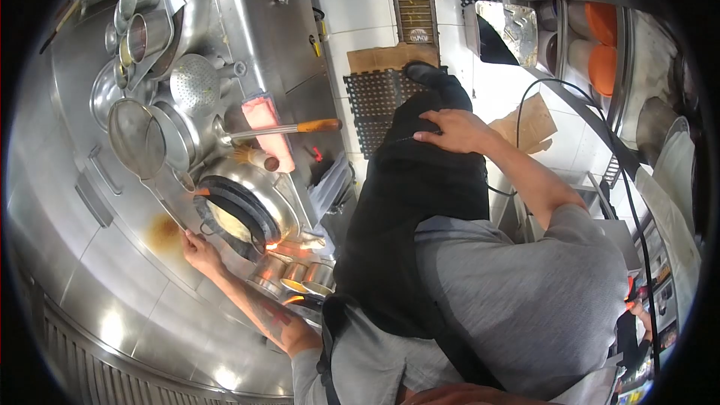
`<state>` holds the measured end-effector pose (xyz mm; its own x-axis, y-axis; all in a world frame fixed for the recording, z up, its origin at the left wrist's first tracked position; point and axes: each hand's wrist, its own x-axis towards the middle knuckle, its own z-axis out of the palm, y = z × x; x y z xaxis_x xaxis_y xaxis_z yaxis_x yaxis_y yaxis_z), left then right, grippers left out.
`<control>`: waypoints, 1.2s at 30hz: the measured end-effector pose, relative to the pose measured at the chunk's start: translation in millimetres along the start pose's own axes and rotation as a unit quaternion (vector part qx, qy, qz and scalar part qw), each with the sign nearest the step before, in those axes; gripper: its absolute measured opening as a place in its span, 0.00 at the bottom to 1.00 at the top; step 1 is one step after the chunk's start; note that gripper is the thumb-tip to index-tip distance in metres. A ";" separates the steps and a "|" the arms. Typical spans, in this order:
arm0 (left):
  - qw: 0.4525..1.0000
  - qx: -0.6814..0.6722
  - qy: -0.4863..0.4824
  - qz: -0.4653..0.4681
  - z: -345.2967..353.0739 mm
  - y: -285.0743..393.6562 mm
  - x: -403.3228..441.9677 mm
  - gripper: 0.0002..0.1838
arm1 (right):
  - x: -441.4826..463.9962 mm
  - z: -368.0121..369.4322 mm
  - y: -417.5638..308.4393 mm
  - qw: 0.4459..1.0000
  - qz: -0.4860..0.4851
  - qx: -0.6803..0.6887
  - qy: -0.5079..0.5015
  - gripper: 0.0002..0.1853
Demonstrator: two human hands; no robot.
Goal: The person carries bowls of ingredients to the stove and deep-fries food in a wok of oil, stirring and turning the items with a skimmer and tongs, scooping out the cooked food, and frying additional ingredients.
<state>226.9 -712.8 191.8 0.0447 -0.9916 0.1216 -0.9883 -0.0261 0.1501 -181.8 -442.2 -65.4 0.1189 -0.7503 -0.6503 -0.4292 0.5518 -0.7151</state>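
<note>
My left hand (201, 253) is closed around the end of the long handle of a round mesh strainer (135, 139), whose bowl is over the steel worktop near other metal ware. Just beside that hand sits a dark wok (241, 208) with pale, yellowish contents; flame glows at its rim. My right hand (452, 131) holds nothing, its fingers apart, and lies against the black apron (405, 187) near my thigh. A ladle (319, 126) with a wooden handle end and a bristle brush (259, 158) lie beyond the wok.
A perforated skimmer (195, 84) and steel pots (148, 34) crowd the worktop. A folded pink cloth (268, 133) lies at its edge. Small metal containers (295, 276) stand near my left forearm. A black cable (566, 84) loops on my right; a rubber mat (379, 101) covers floor tiles.
</note>
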 end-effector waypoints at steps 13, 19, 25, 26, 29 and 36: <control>1.000 0.011 -0.001 0.008 -1.4 0.3 1.0 0.18 | 16.5 -9.0 8.0 0.994 0.014 0.083 -0.068 0.35; 1.000 0.004 0.014 -0.005 -1.9 -12.9 6.3 0.16 | 18.0 -8.0 5.9 0.997 0.008 0.042 -0.056 0.36; 1.000 0.009 0.017 -0.008 -3.0 -4.8 3.9 0.16 | 18.2 -6.9 8.2 0.998 0.011 0.037 -0.054 0.36; 1.000 0.007 0.018 -0.007 -2.2 -7.9 5.9 0.16 | 18.8 -6.5 9.6 0.998 0.010 0.038 -0.056 0.36; 1.000 -0.009 0.013 -0.010 1.2 -12.3 6.2 0.16 | 15.8 -7.2 7.8 0.999 0.012 0.027 -0.043 0.36; 0.998 0.040 0.014 0.055 0.0 -19.4 3.1 0.15 | 11.0 -8.5 12.5 0.999 -0.013 0.038 -0.021 0.36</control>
<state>246.2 -715.3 189.2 -0.0627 -0.9850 0.1608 -0.9958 0.0725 0.0560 -193.4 -446.7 -79.3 0.1676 -0.7494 -0.6406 -0.3569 0.5596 -0.7480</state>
